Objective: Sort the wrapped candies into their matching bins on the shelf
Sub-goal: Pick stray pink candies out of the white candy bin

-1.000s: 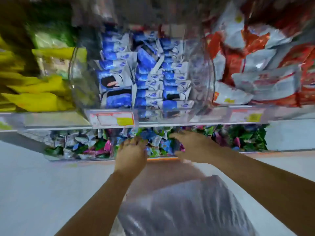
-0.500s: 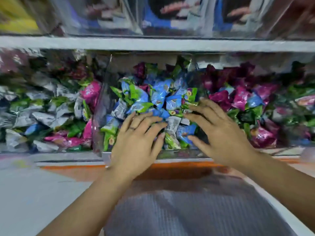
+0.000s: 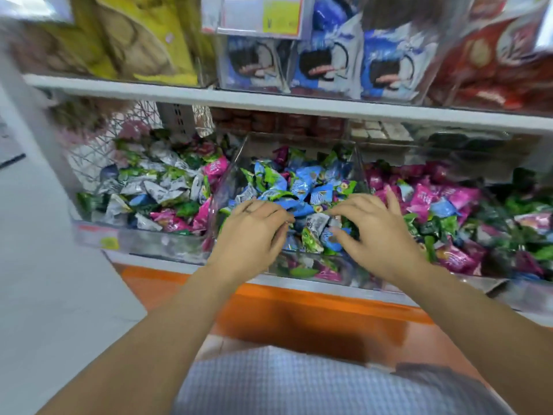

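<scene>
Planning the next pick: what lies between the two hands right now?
In the head view, a silver candy lies between the left hand and right hand, with a green candy and blue candy just below, all in the middle bin.

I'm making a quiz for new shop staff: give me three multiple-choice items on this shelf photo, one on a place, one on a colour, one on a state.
1. The left hand and right hand are over which bin? A left, B middle, C right.
2. The packs at the upper shelf's left end are: A yellow, B purple, C black.
3. The middle bin is: A empty, B lidded, C open and holding candies.
Answers: B, both hands are above the middle bin; A, the wrappers are yellow; C, candies show with no lid.
</scene>
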Motion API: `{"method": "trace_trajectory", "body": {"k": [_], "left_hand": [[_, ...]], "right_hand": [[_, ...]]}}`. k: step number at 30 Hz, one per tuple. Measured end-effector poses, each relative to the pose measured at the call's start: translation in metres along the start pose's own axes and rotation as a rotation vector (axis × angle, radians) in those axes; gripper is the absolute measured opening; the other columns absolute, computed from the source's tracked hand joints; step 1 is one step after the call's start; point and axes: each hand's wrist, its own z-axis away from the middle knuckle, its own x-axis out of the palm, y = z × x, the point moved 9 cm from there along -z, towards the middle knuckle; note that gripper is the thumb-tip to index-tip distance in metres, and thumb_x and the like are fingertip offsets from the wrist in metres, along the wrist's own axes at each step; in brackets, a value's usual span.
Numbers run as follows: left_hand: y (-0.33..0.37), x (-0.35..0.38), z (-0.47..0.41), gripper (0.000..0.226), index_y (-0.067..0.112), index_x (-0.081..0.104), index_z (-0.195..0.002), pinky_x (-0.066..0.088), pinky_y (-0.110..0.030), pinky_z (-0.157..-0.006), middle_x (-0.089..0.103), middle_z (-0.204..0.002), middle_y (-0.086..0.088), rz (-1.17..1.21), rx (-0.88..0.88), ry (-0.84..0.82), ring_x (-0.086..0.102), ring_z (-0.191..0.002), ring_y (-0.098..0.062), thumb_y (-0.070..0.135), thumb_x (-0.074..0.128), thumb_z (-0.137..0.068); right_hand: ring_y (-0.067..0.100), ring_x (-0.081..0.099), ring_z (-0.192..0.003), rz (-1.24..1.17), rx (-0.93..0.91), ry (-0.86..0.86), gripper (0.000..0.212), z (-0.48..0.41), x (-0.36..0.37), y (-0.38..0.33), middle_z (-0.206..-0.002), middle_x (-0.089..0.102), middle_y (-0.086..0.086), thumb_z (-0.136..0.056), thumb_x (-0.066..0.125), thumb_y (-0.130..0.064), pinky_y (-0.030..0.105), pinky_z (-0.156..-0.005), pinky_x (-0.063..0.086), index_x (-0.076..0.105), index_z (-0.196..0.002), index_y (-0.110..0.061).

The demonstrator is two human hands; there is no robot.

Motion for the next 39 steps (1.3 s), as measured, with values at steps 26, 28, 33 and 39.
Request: {"method": "trace_trajectory", "body": {"k": [26, 28, 33, 39], "left_hand": [[-0.185, -0.039, 0.038, 0.032, 0.025, 0.068, -0.105, 0.038, -0.049, -0.102, 0.062, -0.109, 0.007, -0.022, -0.268, 0.039, 0.063, -0.098, -0.015, 0.040, 0.044, -0.089], [-0.187, -0.037, 0.044, 0.034, 0.026, 0.068, -0.108, 0.030, -0.049, -0.109, 0.062, -0.116, 0.008, -0.003, -0.255, 0.010, 0.062, -0.101, -0.014, 0.042, 0.044, -0.090], [-0.189, -0.033, 0.054, 0.044, 0.028, 0.059, -0.124, 0.009, -0.046, -0.117, 0.055, -0.133, 0.007, 0.057, -0.228, -0.051, 0.058, -0.115, -0.015, 0.049, 0.040, -0.091], [-0.183, -0.039, 0.047, 0.054, 0.036, 0.047, -0.137, -0.004, -0.044, -0.117, 0.039, -0.146, 0.010, 0.023, -0.235, -0.160, 0.043, -0.131, -0.015, 0.060, 0.038, -0.090]], "right_hand": [[0.009, 0.031, -0.124, -0.073, -0.294, -0.262, 0.040, -0.148, 0.066, -0.159, -0.114, 0.050, -0.013, -0.081, 0.057, -0.061, 0.042, -0.117, 0.000, 0.060, -0.113, -0.039], [0.010, 0.030, -0.123, 0.009, -0.288, -0.315, 0.045, -0.142, 0.069, -0.164, -0.111, 0.047, -0.011, -0.077, 0.057, -0.066, 0.046, -0.117, -0.003, 0.060, -0.113, -0.039], [0.019, 0.023, -0.135, 0.165, -0.238, -0.431, 0.043, -0.134, 0.083, -0.178, -0.108, 0.059, -0.008, -0.079, 0.059, -0.056, 0.056, -0.114, -0.007, 0.061, -0.117, -0.037], [0.012, 0.037, -0.121, 0.088, -0.171, -0.310, 0.008, -0.133, 0.079, -0.185, -0.083, 0.061, -0.015, -0.087, 0.059, -0.035, 0.047, -0.116, -0.007, 0.065, -0.082, -0.032]]}}
